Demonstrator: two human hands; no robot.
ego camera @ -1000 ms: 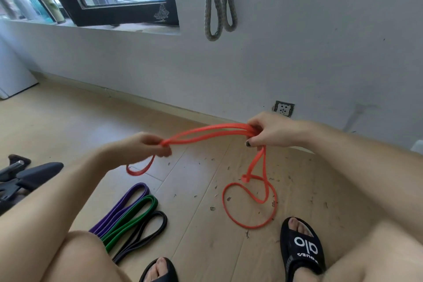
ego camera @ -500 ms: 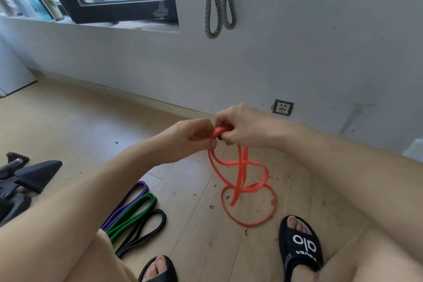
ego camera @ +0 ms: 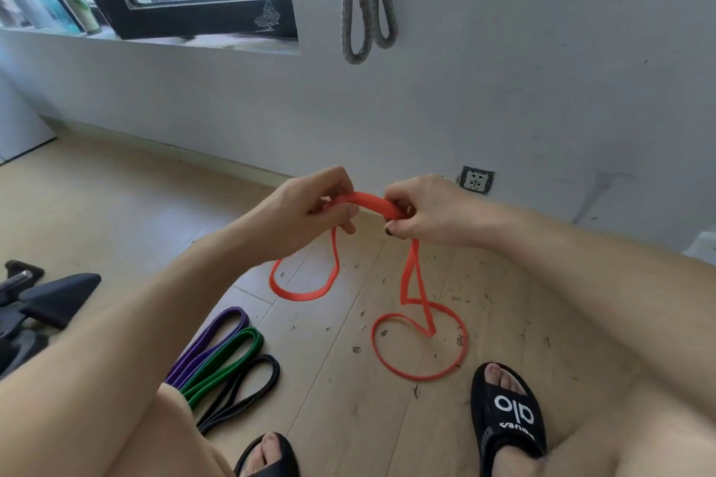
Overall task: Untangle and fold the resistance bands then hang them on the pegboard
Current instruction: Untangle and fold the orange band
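Observation:
An orange resistance band (ego camera: 371, 201) is held up between both hands above the wooden floor. My left hand (ego camera: 314, 205) grips its left part and my right hand (ego camera: 422, 211) pinches its right part, a short doubled stretch arching between them. One loop (ego camera: 306, 292) hangs below the left hand; a twisted strand drops from the right hand into a round loop (ego camera: 420, 374) lying on the floor. A purple band (ego camera: 217, 337), a green band (ego camera: 228, 358) and a black band (ego camera: 248, 387) lie side by side on the floor at lower left. No pegboard is in view.
A grey braided rope (ego camera: 366, 0) hangs on the wall above. A wall socket (ego camera: 475, 180) sits low on the wall. Black exercise gear (ego camera: 42, 302) lies at far left. My feet in black slides (ego camera: 507, 418) stand near the loops. Small debris dots the floor.
My hands came together from a wide stretch, then parted slightly. The band now hangs in two separate loops instead of one tangled bunch below the hands.

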